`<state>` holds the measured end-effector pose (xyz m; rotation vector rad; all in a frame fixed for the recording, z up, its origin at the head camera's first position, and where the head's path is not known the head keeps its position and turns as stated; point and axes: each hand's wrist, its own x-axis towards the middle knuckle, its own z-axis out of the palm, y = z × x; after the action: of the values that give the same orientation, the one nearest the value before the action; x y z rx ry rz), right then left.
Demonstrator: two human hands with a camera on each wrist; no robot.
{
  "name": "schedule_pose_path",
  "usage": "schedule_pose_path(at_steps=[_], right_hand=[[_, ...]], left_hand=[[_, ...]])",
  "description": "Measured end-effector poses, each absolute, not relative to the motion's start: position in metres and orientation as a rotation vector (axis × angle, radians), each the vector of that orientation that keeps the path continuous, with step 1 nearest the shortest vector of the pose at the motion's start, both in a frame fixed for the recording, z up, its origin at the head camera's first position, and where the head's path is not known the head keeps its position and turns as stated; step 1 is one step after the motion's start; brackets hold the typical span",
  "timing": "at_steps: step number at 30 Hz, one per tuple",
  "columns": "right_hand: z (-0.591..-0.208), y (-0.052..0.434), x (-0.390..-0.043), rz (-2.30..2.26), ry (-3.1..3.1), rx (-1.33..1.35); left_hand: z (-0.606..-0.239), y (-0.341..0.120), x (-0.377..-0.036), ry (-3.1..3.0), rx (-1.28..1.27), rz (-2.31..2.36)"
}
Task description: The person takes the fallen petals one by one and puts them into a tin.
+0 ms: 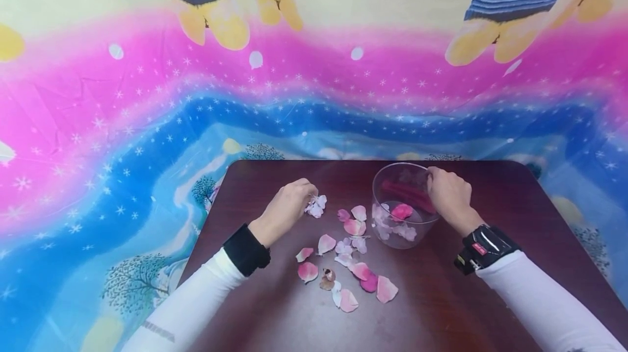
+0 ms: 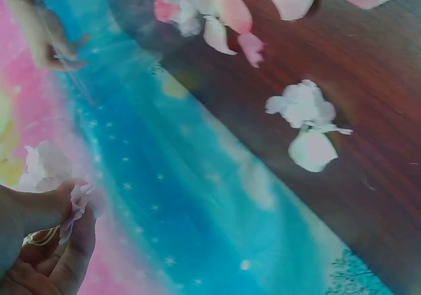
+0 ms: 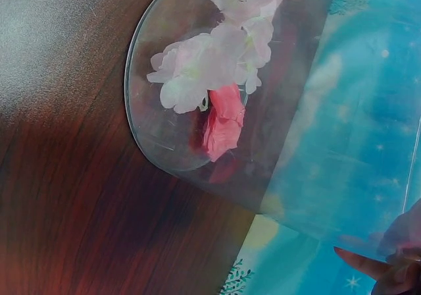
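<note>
pinching soft, light petals (image 1: 315,207) with our left hand (image 1: 287,207), fingers curled shut on them; our right hand (image 1: 448,194) grips the fragile glass bowl (image 1: 392,232) at its rim.

- Loose petals (image 1: 350,256) lie scattered across the middle of the desk (image 1: 441,297), between the two forearms.
- The clear bowl (image 1: 399,205) stands right of centre, with the right hand (image 1: 448,194) on its rim.
- Bare desk lies open near the front edge and the front right.
- The left hand (image 1: 289,205), holding a pale blossom (image 1: 315,206), blocks the far left.
</note>
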<state>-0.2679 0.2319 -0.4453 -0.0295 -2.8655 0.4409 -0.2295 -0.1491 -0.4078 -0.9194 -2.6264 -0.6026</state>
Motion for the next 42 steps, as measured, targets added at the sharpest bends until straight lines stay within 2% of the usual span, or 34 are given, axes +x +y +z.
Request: schedule_pose_path(at_steps=[16, 42], right_hand=[[-0.447, 0.233, -0.268, 0.439, -2.869, -0.029], [-0.446, 0.233, -0.267, 0.459, -2.847, -0.011]], left_hand=[[-0.376, -0.126, -0.209, -2.471, -1.036, -0.621], [-0.365, -0.057, -0.213, -2.409, -1.300, -0.543]])
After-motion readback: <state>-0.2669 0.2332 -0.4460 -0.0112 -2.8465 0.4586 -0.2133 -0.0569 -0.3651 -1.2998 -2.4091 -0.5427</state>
